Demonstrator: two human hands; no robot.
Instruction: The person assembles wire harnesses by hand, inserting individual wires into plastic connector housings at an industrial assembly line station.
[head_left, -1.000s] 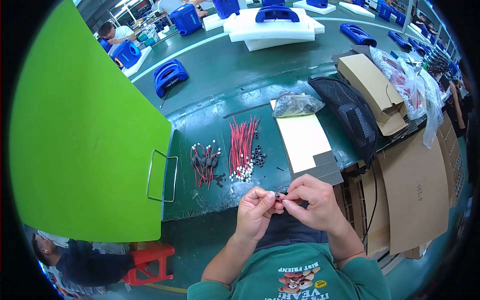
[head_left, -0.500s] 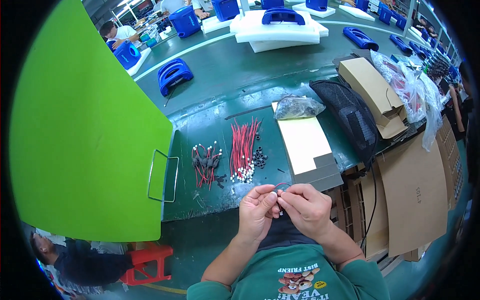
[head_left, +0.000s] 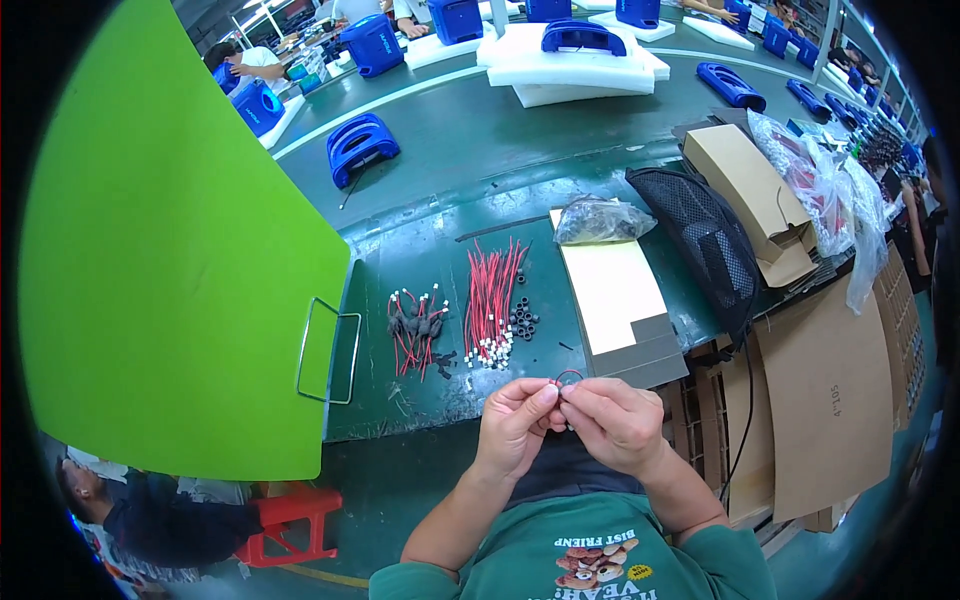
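Observation:
Just past the table's near edge, my left hand (head_left: 513,428) and my right hand (head_left: 622,424) meet fingertip to fingertip. Both pinch one thin wire (head_left: 570,373), whose reddish loop stands up above the fingers; the rest of it is mostly covered. On the green table (head_left: 400,410) ahead lies a fan of red wires (head_left: 493,285) with white connectors at their near ends. Small black rings (head_left: 523,322) are heaped to the right of them. Further left sits a second bunch of red wires (head_left: 412,328) with dark grey lumps on them and white connectors.
A bright green panel (head_left: 190,260) with a wire handle stands at left. On the right are a pale board (head_left: 612,290) with a plastic bag (head_left: 600,220), a black mesh bag (head_left: 700,240) and cardboard boxes (head_left: 745,190). Blue housings (head_left: 362,148) and co-workers line the far side.
The wire loop has turned more upright between my fingertips. The white end seen below them before is now mostly hidden. My hands stay together, and the whole view has shifted slightly.

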